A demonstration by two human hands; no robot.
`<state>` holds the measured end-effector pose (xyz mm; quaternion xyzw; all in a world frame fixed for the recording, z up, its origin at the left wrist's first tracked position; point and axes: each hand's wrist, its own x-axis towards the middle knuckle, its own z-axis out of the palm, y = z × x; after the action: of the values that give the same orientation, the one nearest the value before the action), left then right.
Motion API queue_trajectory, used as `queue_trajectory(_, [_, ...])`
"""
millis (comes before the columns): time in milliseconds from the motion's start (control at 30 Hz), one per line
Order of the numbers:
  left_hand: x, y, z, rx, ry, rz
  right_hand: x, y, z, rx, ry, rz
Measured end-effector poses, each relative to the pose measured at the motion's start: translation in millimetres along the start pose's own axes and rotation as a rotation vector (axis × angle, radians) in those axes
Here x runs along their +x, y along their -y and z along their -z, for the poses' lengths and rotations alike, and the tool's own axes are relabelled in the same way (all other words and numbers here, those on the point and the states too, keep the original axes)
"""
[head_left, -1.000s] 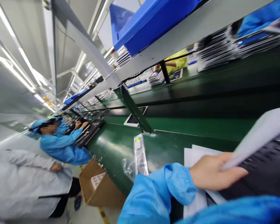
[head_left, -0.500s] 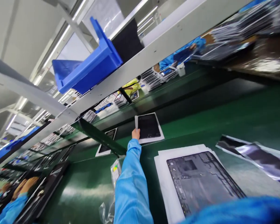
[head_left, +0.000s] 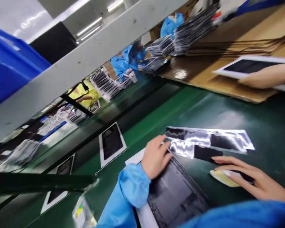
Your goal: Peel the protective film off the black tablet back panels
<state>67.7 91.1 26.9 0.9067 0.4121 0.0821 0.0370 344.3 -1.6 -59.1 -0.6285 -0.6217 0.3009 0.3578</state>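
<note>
Green worktop (head_left: 199, 109) bears the dark panel (head_left: 175, 193), which I'd steady flat with my left hand (head_left: 154, 158) resting unclenched, while my right hand (head_left: 256, 182) grasps a yellow-edged pad (head_left: 222, 178) near glossy film strips (head_left: 224, 142)

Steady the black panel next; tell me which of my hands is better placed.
Left, I'd say: the left hand rests at the black panel's far end, while the right hand holds a pale yellow item.

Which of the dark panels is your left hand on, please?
The dark panel at bottom centre; the left hand covers its upper corner and touches no other.
</note>
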Motion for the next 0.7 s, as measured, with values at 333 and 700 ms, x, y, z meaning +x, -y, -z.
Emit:
queue_trajectory(333, [43.7, -68.7, -54.5, 0.025, 0.303, -0.197, -30.7, -9.7, 3.4, -0.195, -0.171, 0.052])
queue_trajectory(700, [47.5, -105.2, -64.9, -0.006, 0.2, -0.02, 4.7, 26.0, -4.0, -0.123, 0.404, 0.042])
